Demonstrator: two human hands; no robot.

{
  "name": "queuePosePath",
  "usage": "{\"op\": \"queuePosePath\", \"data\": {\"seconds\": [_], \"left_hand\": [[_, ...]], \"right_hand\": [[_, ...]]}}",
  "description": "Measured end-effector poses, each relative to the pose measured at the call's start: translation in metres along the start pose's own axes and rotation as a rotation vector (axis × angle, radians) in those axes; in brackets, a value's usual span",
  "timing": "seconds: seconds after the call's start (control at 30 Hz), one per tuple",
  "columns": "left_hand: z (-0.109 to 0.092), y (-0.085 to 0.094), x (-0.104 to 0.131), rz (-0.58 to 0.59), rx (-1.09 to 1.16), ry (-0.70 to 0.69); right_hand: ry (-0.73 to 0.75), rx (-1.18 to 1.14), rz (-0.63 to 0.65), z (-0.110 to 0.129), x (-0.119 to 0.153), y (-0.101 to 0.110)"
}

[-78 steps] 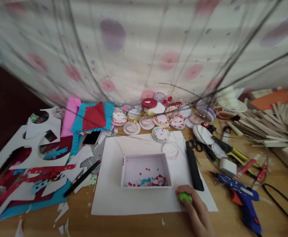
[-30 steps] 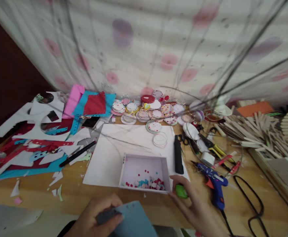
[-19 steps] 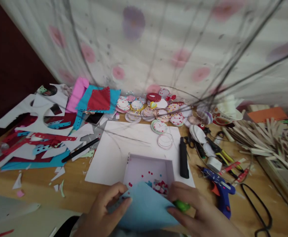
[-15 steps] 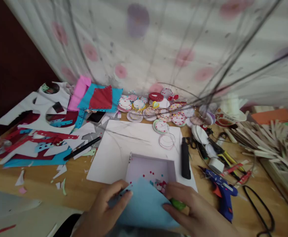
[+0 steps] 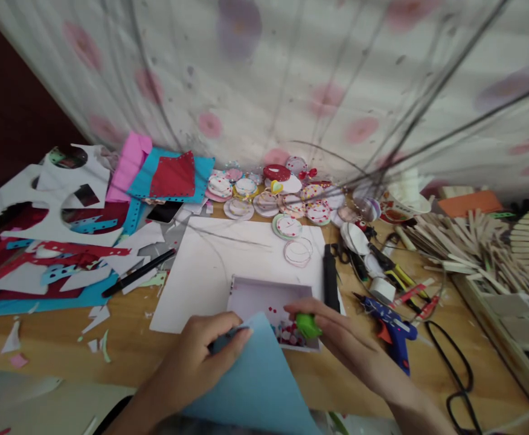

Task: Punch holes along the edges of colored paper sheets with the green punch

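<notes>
Where my left hand [image 5: 201, 353] pinches the blue sheet [image 5: 258, 386] by its upper corner, the sheet slants down past the near edge of the surface [image 5: 128, 356]. My right hand [image 5: 352, 347] grips a small green object [image 5: 307, 326] over the shallow box [image 5: 264, 290]. Judgement: a flat, steady sheet and light wrists should prevent creasing or jolting the loose pieces [image 5: 287, 334].

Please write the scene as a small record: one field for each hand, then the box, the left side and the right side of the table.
left hand: left hand gripping blue sheet
right hand: right hand holding small green object
box: open box, small red and pale pieces inside, partly hidden
table left: paper offcuts, black pen
table right: blue glue gun, pale sticks
</notes>
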State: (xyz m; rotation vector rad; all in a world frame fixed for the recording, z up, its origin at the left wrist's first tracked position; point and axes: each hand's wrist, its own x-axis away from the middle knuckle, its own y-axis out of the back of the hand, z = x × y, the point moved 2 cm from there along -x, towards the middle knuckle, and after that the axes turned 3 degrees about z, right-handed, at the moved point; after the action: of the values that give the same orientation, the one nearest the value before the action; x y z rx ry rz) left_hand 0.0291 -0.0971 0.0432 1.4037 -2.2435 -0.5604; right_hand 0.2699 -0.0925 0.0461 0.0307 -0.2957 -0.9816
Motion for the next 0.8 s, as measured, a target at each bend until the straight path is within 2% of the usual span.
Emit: {"op": "queuePosePath", "data": {"seconds": [0.1, 0.27, 0.37, 0.47, 0.67, 0.8], "left_hand": [[-0.005, 0.015, -0.004, 0.136, -0.032, 0.003], [-0.012, 0.032, -0.007, 0.14, -0.112, -0.004], [-0.011, 0.029, -0.008, 0.15, -0.121, -0.005], [-0.007, 0.022, -0.011, 0.165, -0.114, 0.012], [-0.001, 0.005, -0.016, 0.078, -0.202, -0.026], [-0.001, 0.002, -0.014, 0.056, -0.217, -0.02]], "right_hand": [[-0.025, -0.15, 0.011, -0.001, -0.012, -0.001], [-0.006, -0.446, 0.056, 0.003, -0.031, -0.016], [0.001, -0.625, 0.038, 0.001, -0.037, -0.023], [-0.011, -0.76, -0.04, -0.005, -0.038, -0.028], [-0.033, -0.729, -0.169, -0.016, -0.038, -0.031], [0.016, -0.697, -0.192, -0.013, -0.038, -0.03]]}}
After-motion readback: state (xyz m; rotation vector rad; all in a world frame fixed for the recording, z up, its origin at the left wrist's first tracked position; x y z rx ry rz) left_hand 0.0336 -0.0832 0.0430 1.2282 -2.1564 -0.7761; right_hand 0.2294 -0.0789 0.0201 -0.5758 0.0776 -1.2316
